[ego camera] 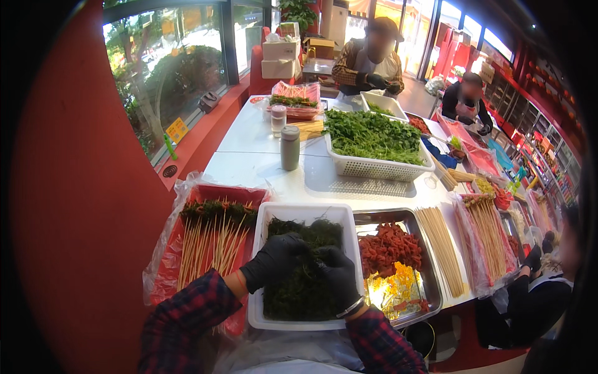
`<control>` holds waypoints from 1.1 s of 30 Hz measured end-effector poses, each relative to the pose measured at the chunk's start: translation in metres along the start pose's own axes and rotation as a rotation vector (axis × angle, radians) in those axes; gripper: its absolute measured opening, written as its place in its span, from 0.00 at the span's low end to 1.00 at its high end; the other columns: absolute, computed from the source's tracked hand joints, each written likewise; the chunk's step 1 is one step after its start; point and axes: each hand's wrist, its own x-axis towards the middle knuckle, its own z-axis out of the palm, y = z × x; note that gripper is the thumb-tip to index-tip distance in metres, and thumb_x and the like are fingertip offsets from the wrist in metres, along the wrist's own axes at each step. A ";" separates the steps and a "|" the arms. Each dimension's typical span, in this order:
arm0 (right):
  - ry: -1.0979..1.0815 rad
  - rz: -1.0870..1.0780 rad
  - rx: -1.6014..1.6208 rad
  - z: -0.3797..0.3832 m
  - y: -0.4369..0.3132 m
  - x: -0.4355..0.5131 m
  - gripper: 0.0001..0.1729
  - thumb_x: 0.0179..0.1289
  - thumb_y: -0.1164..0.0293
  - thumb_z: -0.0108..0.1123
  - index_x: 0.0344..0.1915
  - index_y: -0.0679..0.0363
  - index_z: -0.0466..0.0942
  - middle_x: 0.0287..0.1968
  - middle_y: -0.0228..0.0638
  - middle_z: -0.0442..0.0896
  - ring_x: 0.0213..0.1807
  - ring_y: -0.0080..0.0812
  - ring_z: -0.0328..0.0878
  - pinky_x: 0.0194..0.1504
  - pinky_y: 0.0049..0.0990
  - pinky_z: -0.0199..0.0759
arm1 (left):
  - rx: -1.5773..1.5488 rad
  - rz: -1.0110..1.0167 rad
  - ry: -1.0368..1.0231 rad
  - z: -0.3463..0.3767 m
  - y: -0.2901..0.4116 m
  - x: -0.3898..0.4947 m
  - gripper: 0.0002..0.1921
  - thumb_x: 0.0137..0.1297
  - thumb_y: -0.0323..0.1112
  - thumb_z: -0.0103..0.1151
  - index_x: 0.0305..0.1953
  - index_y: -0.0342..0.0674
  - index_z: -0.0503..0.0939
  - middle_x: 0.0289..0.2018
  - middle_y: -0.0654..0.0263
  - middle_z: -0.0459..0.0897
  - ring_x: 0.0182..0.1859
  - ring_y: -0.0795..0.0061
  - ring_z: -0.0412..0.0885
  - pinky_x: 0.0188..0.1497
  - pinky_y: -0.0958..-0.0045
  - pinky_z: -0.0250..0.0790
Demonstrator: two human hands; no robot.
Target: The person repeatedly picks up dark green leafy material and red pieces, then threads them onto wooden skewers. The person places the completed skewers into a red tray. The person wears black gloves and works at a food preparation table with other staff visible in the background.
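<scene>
Both my hands wear black gloves and meet over a white plastic tub (257,280) of dark green, stringy greens (289,299). Between the fingers of my left hand (278,257) and my right hand (337,273) is a small clump of these greens; dark on dark, its outline is hard to make out. Left of the tub, a red tray (170,262) lined with clear plastic holds wooden skewers (217,248) with greens at their far ends. On the right stands a metal tray (432,280) with strips of red meat (390,248). Bare skewers (441,252) lie beyond it.
A perforated white basket (378,168) of leafy greens, a grey-green flask (290,148) and a clear bottle (278,120) stand farther back. More skewers lie in a lined tray (486,243) at right. One person (528,299) sits close at right; others work across the table.
</scene>
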 end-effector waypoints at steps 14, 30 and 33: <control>0.037 -0.155 -0.118 0.002 -0.006 -0.004 0.09 0.52 0.82 0.58 0.36 0.64 0.74 0.31 0.27 0.77 0.34 0.16 0.70 0.38 0.18 0.66 | -1.113 -0.671 -0.013 0.005 0.002 -0.009 0.09 0.55 0.27 0.60 0.38 0.34 0.78 0.31 0.67 0.80 0.33 0.81 0.76 0.36 0.79 0.70; -0.175 -0.160 0.022 0.006 -0.007 0.003 0.47 0.43 0.83 0.63 0.64 0.58 0.52 0.55 0.41 0.69 0.56 0.31 0.68 0.54 0.26 0.63 | -0.883 -0.598 0.037 -0.007 0.006 -0.001 0.05 0.54 0.25 0.58 0.33 0.33 0.79 0.24 0.67 0.79 0.24 0.81 0.76 0.26 0.79 0.69; -0.199 -0.168 -0.083 0.012 -0.012 0.000 0.50 0.43 0.83 0.62 0.66 0.58 0.47 0.59 0.43 0.65 0.59 0.32 0.64 0.57 0.28 0.61 | -0.946 -0.675 0.065 -0.004 0.011 -0.001 0.06 0.55 0.26 0.58 0.34 0.35 0.78 0.25 0.68 0.80 0.26 0.82 0.76 0.30 0.80 0.69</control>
